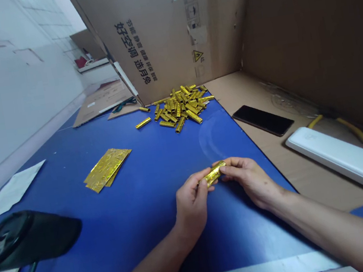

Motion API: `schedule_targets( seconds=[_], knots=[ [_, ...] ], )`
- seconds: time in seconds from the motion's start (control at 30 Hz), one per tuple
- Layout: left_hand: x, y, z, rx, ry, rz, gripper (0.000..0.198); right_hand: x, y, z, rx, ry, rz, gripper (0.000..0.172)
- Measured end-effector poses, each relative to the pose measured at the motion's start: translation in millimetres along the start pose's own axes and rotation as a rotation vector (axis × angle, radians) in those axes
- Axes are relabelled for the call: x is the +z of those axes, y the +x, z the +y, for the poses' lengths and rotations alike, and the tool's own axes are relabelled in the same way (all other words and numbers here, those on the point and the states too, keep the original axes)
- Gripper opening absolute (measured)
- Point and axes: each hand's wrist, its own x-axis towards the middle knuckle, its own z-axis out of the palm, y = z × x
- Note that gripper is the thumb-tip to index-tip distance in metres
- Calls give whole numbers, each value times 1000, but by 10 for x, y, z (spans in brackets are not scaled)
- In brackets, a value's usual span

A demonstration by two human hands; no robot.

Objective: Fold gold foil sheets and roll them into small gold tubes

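My left hand (192,207) and my right hand (248,180) meet above a blue mat (147,223), both pinching a small rolled gold foil tube (214,173) between their fingers. Farther ahead, a heap of several similar gold foil tubes (179,109) lies at the mat's far corner. One loose gold tube (143,123) rests left of the heap. A stack of flat gold foil sheets (106,169) lies on the mat to the left of my hands.
A black phone (263,120) and a white power bank (343,157) lie on cardboard right of the mat. Upright cardboard panels (153,35) stand behind. A black bag (23,239) and white paper (10,191) sit at the mat's left side, near a white wall.
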Motion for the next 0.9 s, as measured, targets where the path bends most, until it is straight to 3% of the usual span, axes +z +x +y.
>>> schedule_targets(
  seconds=[0.17,0.3,0.53,0.73,0.9],
  knots=[
    [11,-32,-11,110,100,-52,27,-6,0,11,28,45,-10,11],
    [3,-52,-42,121,130,-83,30,19,11,-5,53,98,0,13],
    [2,-46,-17,43,126,-70,27,40,15,-26,59,215,54,15],
    [32,13,49,-100,-92,44,18,74,-17,-7,28,226,42,18],
    [44,19,84,-138,-216,13,25,58,4,-9,-2,246,85,20]
  ],
)
